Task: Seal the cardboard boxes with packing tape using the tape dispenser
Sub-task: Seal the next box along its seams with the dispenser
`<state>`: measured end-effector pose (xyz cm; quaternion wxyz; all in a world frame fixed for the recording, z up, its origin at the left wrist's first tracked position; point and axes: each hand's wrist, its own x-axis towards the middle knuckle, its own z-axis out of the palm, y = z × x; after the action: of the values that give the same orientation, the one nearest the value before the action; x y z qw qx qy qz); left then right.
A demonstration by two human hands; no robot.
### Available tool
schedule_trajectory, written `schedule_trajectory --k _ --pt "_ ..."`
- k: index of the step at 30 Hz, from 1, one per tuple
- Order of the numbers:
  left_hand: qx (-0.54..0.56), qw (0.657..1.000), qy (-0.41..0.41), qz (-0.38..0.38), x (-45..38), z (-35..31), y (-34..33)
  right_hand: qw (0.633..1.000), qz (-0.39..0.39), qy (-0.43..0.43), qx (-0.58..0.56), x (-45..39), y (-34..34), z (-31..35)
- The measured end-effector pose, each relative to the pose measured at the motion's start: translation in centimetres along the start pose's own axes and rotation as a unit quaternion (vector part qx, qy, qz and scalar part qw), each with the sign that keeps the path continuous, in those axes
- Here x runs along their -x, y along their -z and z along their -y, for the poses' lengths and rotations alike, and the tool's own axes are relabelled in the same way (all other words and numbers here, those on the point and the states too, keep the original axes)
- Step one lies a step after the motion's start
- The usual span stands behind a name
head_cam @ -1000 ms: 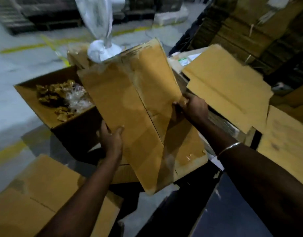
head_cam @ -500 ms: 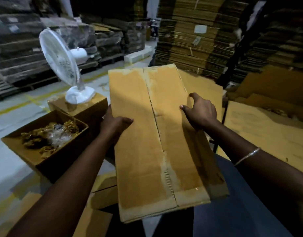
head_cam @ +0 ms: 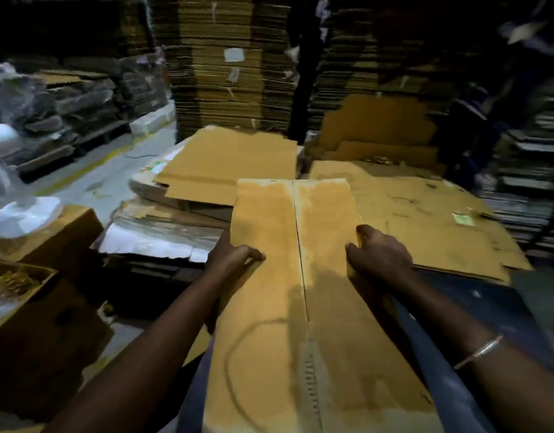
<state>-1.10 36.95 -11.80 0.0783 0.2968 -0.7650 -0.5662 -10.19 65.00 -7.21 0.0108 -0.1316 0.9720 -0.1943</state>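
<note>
Head view: you hold a flattened box (head_cam: 300, 292) out in front of you, long side running away from you, its near end low over your lap and its far end reaching over the cardboard piles ahead. A seam runs down its middle, with a strip of tape along the near part of that seam. Your left hand (head_cam: 230, 256) grips the box's left edge, thumb curled over the top face and the other fingers hidden underneath. Your right hand (head_cam: 377, 256) grips the right edge in the same way, thumb on top, fingers wrapped round the edge. A thin bangle (head_cam: 478, 351) sits on your right wrist.

Ahead on the left, flat sheets (head_cam: 228, 164) lie on a low pile; to the right a wide sheet (head_cam: 432, 214) lies spread flat. Tall stacks (head_cam: 228, 67) of folded cardboard stand behind them. At far left a white fan (head_cam: 22, 210), blurred, stands on a closed carton, and below it an open carton (head_cam: 25, 307) holds brownish pieces and clear plastic.
</note>
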Motion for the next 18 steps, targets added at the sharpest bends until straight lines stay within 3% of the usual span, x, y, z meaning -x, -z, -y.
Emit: schedule_trajectory --k 8,14,18 --pt "-0.014 0.994 0.012 0.105 2.6 0.1 -9.7 0.995 -0.003 -0.089 0.042 4.6 0.3 -10.0" --pt "-0.026 0.991 -0.008 0.130 2.6 1.3 -12.4 0.989 -0.018 -0.142 0.047 7.0 -1.3 -12.4" --pt "-0.077 0.991 -0.040 0.103 2.0 2.0 -13.0 0.988 -0.037 -0.141 0.052 7.4 -2.4 -12.4"
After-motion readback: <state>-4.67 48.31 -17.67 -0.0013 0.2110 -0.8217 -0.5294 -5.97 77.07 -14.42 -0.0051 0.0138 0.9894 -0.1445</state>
